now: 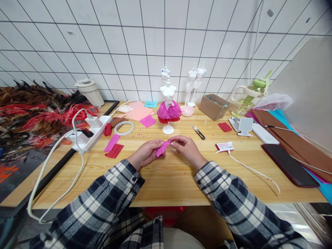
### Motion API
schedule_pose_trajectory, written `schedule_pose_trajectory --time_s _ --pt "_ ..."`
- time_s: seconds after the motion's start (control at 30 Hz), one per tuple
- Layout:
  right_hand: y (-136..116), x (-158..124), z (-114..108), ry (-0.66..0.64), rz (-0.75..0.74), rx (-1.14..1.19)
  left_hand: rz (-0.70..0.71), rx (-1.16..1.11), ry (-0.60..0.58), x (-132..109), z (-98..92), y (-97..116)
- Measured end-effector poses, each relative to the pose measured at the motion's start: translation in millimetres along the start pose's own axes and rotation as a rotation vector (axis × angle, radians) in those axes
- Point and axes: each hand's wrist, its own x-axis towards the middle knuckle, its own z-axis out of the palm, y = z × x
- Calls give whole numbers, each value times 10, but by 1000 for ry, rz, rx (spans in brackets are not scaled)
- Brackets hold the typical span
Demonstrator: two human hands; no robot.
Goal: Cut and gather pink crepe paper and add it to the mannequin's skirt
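My left hand [146, 153] and my right hand [186, 148] meet over the middle of the wooden table [171, 180]. Both pinch one small strip of pink paper [163, 148], which slants between the fingertips. Beyond the hands stands a small white mannequin [168, 103] with a pink and red ruffled skirt. Small black scissors [198, 132] lie just right of its round base. A roll of tape [123, 128] and loose pink and red paper pieces [113, 145] lie to the left.
A white power strip [89, 133] with a trailing cable sits at the left edge beside a pile of red and dark feathers [31, 114]. A cardboard box [214, 106], more mannequins [195, 83], a phone stand [245, 126], a green jug [249, 98] and a dark phone [289, 164] fill the right.
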Motion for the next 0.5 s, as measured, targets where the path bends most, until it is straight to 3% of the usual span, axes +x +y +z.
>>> schedule_pose_trajectory --time_s 0.1,0.2,0.3,0.4,0.5 --pt "-5 5 -1 46 -21 -66 25 101 33 13 14 -11" --pt "-15 8 -5 89 -50 -134 259 366 180 6 54 10" --pt "-25 -6 11 128 -85 -262 474 621 196 -32 104 32" --pt "-43 -33 39 129 -107 -336 459 733 172 -51 125 16" --pt "-66 -54 50 111 -112 -339 368 658 179 -25 90 -9"
